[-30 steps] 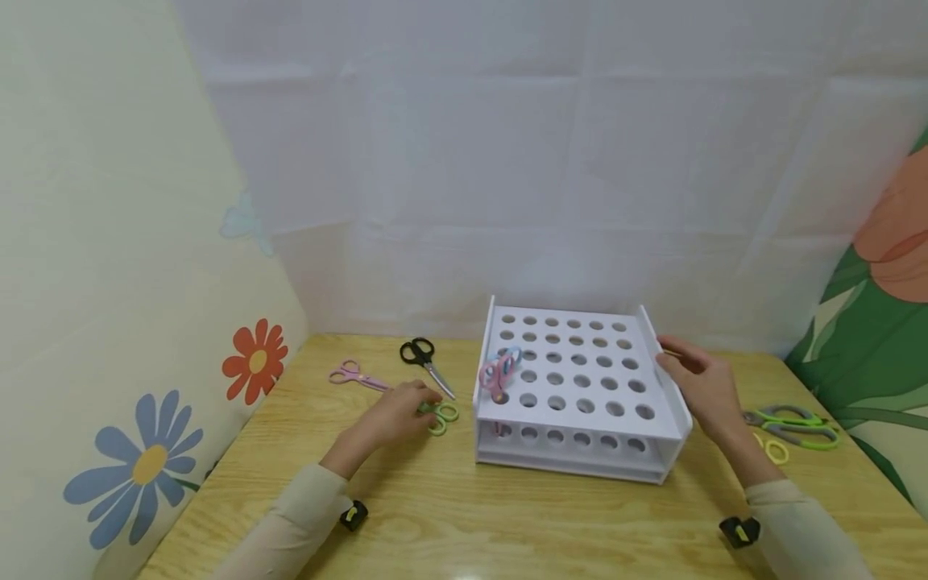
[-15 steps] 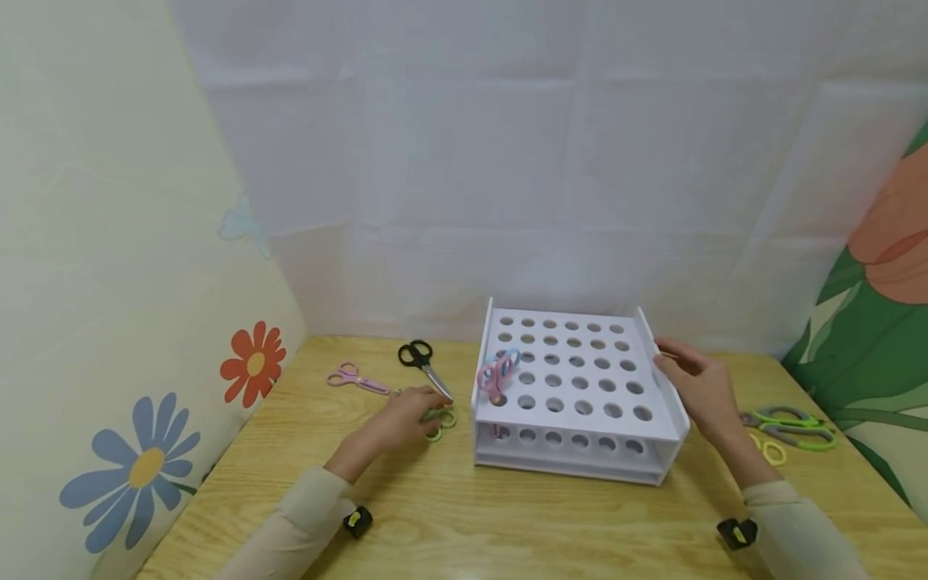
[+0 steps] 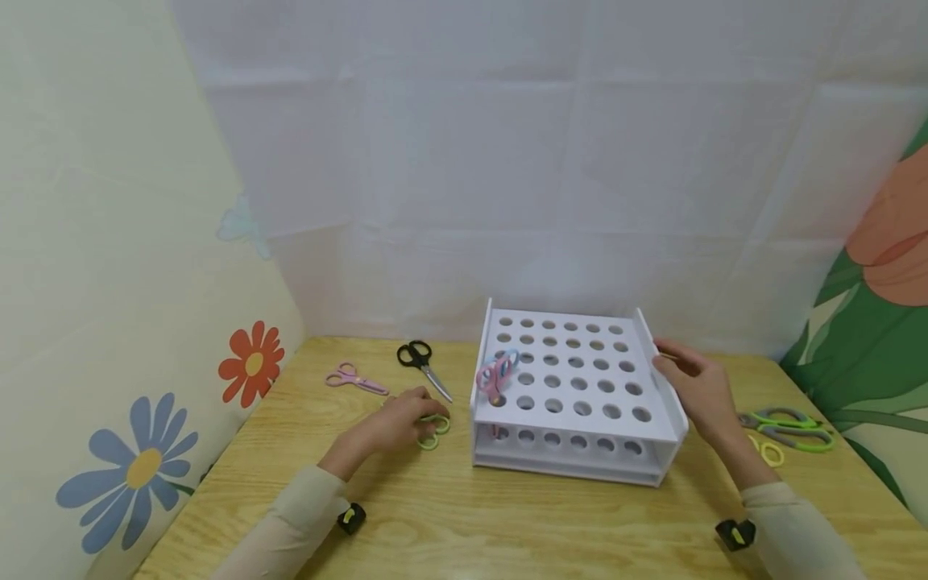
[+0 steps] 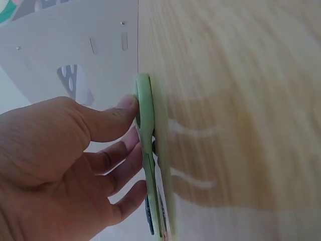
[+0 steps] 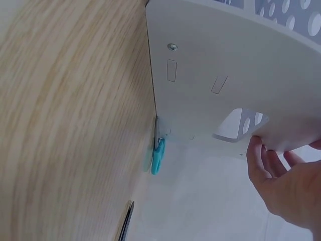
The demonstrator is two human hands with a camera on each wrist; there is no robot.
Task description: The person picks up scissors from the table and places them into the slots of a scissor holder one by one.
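My left hand (image 3: 397,423) is low over the table, left of the white rack (image 3: 565,418). It pinches a pair of light green scissors (image 4: 145,108); in the left wrist view the thumb presses the handle from above, with the fingers along the other side. The scissors stay close to the wood. My right hand (image 3: 702,395) grips the upper edge of the rack's right side panel, beside its handle cut-out. Pink scissors (image 3: 495,380) stand in a hole at the rack's left, with light blue scissors (image 3: 514,357) just behind them.
Pink-purple scissors (image 3: 362,383) and black-handled scissors (image 3: 415,354) lie at the back left. Green-and-grey scissors (image 3: 797,433) and yellow-handled scissors (image 3: 774,461) lie on the right. Teal-handled scissors (image 5: 158,156) lie behind the rack in the right wrist view.
The left hand has shifted the green scissors slightly left and toward the front, turning their handles a little. The right hand keeps its place on the rack.
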